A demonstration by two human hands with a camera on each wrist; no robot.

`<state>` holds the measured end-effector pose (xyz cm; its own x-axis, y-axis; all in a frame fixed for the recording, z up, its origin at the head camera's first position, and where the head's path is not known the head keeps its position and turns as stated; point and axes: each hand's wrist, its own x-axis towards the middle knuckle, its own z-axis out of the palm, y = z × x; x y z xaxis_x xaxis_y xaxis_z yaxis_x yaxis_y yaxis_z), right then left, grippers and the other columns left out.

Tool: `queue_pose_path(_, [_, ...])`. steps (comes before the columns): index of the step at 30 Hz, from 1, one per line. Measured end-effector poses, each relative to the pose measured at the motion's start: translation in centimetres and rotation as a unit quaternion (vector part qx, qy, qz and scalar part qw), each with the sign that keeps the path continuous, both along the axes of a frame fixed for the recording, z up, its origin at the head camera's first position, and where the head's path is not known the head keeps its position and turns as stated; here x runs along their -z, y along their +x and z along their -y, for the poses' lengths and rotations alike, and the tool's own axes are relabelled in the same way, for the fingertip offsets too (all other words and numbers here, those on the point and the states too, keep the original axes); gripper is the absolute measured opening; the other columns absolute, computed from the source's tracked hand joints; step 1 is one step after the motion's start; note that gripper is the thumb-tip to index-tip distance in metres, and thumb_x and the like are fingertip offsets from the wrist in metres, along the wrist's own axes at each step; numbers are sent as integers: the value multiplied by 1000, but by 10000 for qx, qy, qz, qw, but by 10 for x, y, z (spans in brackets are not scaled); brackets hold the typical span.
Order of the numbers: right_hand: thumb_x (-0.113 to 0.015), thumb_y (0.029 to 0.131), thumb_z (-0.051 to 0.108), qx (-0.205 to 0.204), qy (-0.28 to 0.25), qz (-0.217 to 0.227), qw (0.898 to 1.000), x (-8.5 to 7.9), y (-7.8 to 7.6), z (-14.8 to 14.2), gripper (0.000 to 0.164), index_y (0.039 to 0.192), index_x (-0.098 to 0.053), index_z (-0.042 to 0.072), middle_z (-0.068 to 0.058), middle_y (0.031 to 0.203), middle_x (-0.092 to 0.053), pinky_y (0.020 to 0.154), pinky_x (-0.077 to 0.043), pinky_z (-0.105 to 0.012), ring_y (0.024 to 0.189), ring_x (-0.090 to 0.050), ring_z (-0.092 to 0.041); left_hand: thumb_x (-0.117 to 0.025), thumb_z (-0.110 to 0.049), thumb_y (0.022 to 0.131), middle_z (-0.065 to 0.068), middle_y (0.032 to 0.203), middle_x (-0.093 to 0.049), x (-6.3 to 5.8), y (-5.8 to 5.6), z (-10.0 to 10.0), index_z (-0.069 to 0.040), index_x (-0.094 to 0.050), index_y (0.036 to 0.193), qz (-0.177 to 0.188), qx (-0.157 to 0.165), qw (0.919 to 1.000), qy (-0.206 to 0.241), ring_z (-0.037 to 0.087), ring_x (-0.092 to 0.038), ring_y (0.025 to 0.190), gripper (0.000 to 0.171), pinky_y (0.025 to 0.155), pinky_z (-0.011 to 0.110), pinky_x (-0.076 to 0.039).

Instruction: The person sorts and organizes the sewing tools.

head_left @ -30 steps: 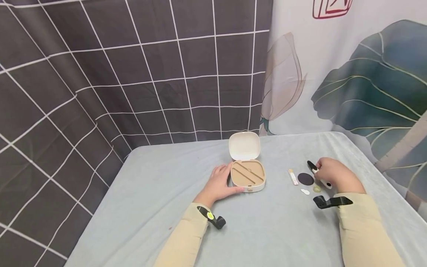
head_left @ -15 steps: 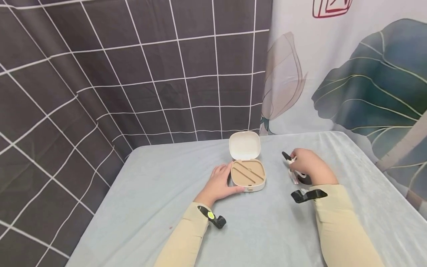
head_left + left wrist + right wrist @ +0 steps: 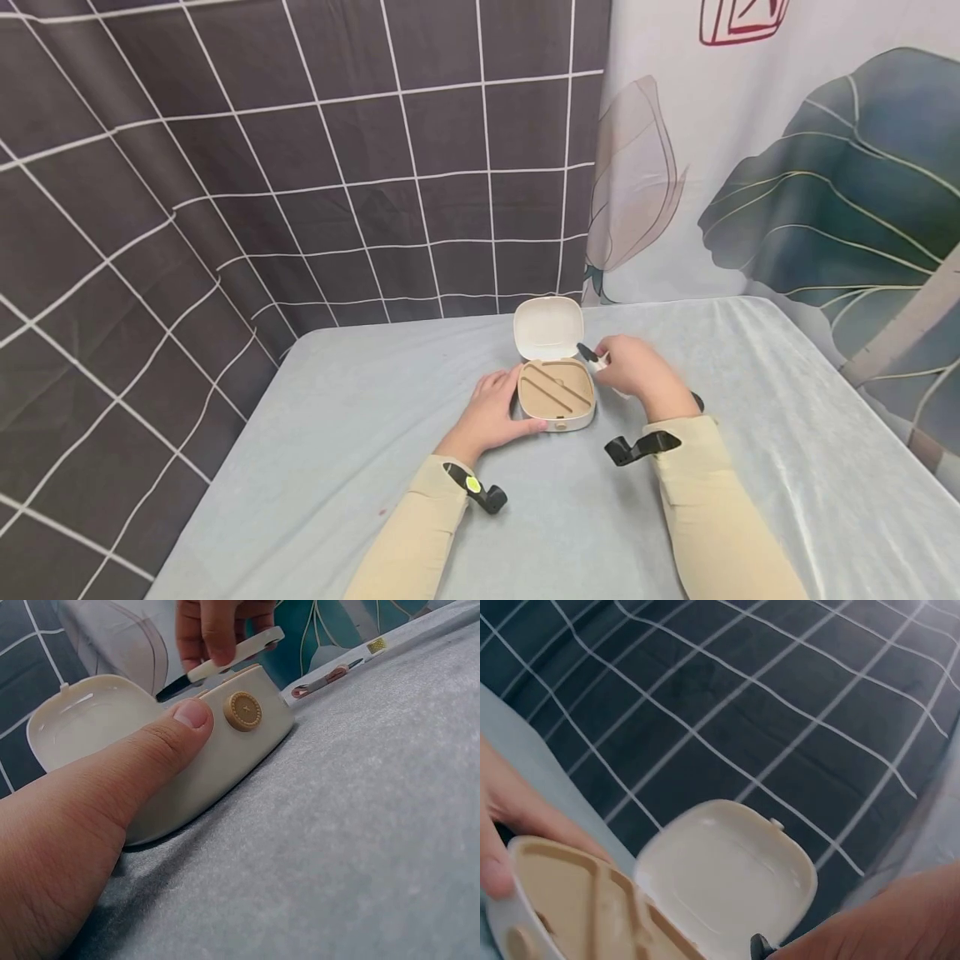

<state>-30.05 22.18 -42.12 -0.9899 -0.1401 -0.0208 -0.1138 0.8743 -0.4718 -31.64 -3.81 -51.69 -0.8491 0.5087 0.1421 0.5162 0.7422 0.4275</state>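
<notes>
A small white case (image 3: pixel 577 423) with a tan tray (image 3: pixel 557 390) inside sits on the table, its white lid (image 3: pixel 549 328) raised at the back. Diagonal grooves cross the tray. My left hand (image 3: pixel 491 417) holds the case from the left, the thumb on its front beside a round tan button (image 3: pixel 243 711). My right hand (image 3: pixel 636 372) pinches a slim white-handled tool (image 3: pixel 234 658) with a black tip. The tool hangs close over the tray's back right corner, tip pointing toward the lid. In the right wrist view only its black tip (image 3: pixel 760 946) shows.
Behind the right wrist a dark disc (image 3: pixel 699 402) peeks out. In the left wrist view a pinkish strip (image 3: pixel 321 682) and a small yellow piece (image 3: pixel 376 646) lie on the cloth-covered table (image 3: pixel 570 517). A dark checked curtain (image 3: pixel 420 208) hangs behind.
My right hand has lifted the tool from among the small items on the right and brought it left to the case. My left hand has stayed on the case.
</notes>
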Motion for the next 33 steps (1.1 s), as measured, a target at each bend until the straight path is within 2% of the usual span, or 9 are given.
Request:
queue_pose_path(8, [-66, 80, 6, -183, -39, -275, 9994, 3, 3, 23, 33, 111, -70, -6, -8, 79, -59, 62, -45, -35, 72, -53, -23, -66, -76, 79, 4, 159, -41, 4, 0, -1, -20, -24, 162, 44, -49, 10000, -44, 29, -32, 147, 108, 123, 46, -22])
queue_pose_path(12, [-68, 81, 7, -398, 58, -285, 9988, 5, 3, 34, 33, 111, -71, -4, -7, 81, -61, 66, -48, -37, 75, -54, -23, -67, -75, 79, 5, 159, -40, 3, 0, 0, -18, -23, 162, 69, -86, 9999, -77, 28, -32, 147, 110, 124, 45, -20])
queue_pose_path(16, [-69, 80, 6, -584, 109, -315, 9977, 7, 4, 43, 31, 109, -72, -3, -6, 79, -61, 65, -48, -36, 74, -54, -22, -66, -75, 79, 5, 159, -40, 2, -1, 1, -19, -22, 162, 79, -71, 9999, -134, 28, -32, 147, 110, 124, 44, -19])
queue_pose_path(21, [-68, 78, 3, -760, 199, -458, 9959, 12, 4, 51, 8, 86, -70, 4, -2, 67, -53, 57, -40, -31, 65, -49, -19, -67, -75, 79, 6, 158, -41, 3, -1, 1, -19, -22, 162, 119, -85, 9998, -118, 28, -32, 147, 110, 124, 44, -20])
queue_pose_path(24, [-69, 77, 2, -814, 223, -507, 9951, 14, 4, 54, 6, 78, -66, 7, -1, 64, -51, 56, -38, -30, 63, -47, -18, -67, -75, 79, 6, 158, -41, 3, 0, 1, -19, -22, 162, 135, -86, 9998, -88, 28, -31, 147, 110, 123, 44, -21])
queue_pose_path(28, [-71, 79, 2, -793, 268, -539, 9950, 17, 3, 58, 8, 85, -72, 6, -1, 69, -58, 60, -44, -33, 66, -51, -19, -67, -74, 79, 6, 158, -42, 2, 0, 1, -18, -24, 162, 120, -80, 9999, -82, 28, -32, 146, 109, 123, 45, -22])
queue_pose_path(33, [-70, 85, 5, -791, 357, -598, 9944, 20, 1, 61, 7, 90, -76, 5, -2, 75, -66, 66, -52, -36, 69, -56, -18, -67, -74, 80, 5, 158, -42, 0, 0, 1, -18, -24, 162, 72, -72, 9999, -126, 28, -33, 146, 108, 123, 44, -23])
